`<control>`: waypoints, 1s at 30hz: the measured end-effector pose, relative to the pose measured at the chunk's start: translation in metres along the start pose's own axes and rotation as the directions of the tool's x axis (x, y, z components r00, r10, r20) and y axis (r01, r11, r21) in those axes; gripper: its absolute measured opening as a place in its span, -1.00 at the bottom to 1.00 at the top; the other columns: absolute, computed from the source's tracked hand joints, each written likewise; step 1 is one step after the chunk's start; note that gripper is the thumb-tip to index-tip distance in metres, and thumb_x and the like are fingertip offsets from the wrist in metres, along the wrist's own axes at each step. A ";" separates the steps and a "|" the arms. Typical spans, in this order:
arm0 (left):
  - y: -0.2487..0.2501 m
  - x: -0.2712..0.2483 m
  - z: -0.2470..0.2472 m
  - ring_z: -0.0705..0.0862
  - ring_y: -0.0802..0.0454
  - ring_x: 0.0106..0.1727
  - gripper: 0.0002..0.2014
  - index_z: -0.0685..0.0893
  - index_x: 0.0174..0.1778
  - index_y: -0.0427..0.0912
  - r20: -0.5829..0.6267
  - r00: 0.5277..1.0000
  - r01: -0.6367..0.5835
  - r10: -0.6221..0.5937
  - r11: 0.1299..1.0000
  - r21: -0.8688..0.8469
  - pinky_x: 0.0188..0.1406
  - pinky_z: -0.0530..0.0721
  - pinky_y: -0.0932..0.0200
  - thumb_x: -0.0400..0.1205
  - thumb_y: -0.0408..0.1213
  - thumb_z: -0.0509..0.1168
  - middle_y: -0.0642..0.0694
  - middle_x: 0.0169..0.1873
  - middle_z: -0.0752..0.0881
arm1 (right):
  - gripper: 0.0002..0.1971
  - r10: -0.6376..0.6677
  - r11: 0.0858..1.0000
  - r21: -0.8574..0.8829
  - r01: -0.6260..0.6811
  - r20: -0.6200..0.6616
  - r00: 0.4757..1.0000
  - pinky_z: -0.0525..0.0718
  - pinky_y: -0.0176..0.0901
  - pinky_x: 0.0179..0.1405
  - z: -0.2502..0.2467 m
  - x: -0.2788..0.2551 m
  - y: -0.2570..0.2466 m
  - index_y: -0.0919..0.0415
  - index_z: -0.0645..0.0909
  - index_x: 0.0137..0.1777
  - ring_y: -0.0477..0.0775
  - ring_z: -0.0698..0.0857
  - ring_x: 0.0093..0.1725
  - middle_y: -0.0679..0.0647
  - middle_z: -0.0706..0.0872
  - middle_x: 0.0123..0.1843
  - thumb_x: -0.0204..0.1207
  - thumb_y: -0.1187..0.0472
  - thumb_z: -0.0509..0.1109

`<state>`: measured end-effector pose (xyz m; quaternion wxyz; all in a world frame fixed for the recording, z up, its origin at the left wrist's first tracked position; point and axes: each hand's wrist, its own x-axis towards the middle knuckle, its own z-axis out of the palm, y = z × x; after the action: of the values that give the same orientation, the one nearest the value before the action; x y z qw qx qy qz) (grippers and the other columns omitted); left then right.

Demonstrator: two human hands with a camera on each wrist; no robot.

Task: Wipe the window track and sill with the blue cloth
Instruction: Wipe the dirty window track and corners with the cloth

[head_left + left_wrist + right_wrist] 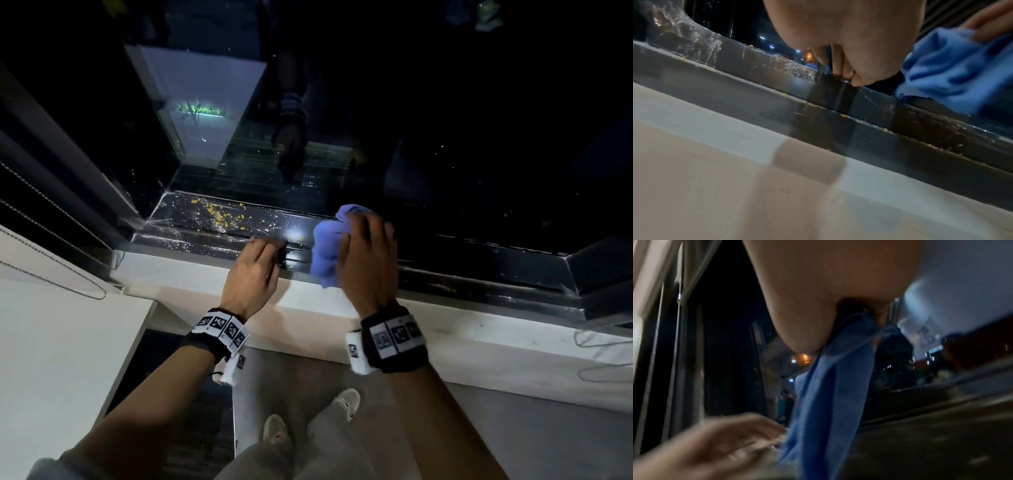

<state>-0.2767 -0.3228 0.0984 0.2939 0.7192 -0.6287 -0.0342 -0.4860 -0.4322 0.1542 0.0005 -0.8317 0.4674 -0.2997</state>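
The person stands at a dark window at night; the right hand [368, 260] grips the blue cloth [327, 246] in a bunch, its fingers curled over the top of it, and in the right wrist view a long fold of the cloth [830, 394] hangs down from the palm. The cloth is at the dark window track [212, 226], partly over its near edge, just to the right of the left hand [255, 270]; the two hands are near each other but do not touch.

The left hand holds nothing; its fingers [840, 65] are bent down, and the tips touch the inner ledge of the track, as the left wrist view shows; the heel of this hand is above the white sill [191, 277].

The track is a shallow channel, and it contains dirt; yellow crumbs [219, 214] and pale specks lie scattered in its left part, toward the corner, well to the left of the cloth; more small yellow bits [844, 115] sit along the groove below the left fingers. The part of the track to the right of the cloth looks darker, with fewer specks.

At the left there is a white tabletop [68, 342], and a bead chain [58, 277] lies across it; both wrists wear black bands with printed markers.
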 end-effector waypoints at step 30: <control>0.079 0.071 0.052 0.77 -0.15 0.25 -0.79 0.88 0.24 -0.23 0.022 1.000 0.012 -0.008 0.977 -0.213 0.40 0.60 0.17 0.69 -0.37 0.50 -0.13 0.21 0.87 | -0.71 0.195 0.944 0.254 -0.209 0.082 0.977 0.51 -0.10 0.36 -0.023 -0.015 0.078 0.21 0.73 0.34 0.29 0.63 0.28 0.22 0.68 0.30 0.64 0.27 0.50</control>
<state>-0.3539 -0.4113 0.1153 0.3623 0.6863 -0.6209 -0.1102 -0.5632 -0.4582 0.1437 0.1537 -0.7801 0.5065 -0.3336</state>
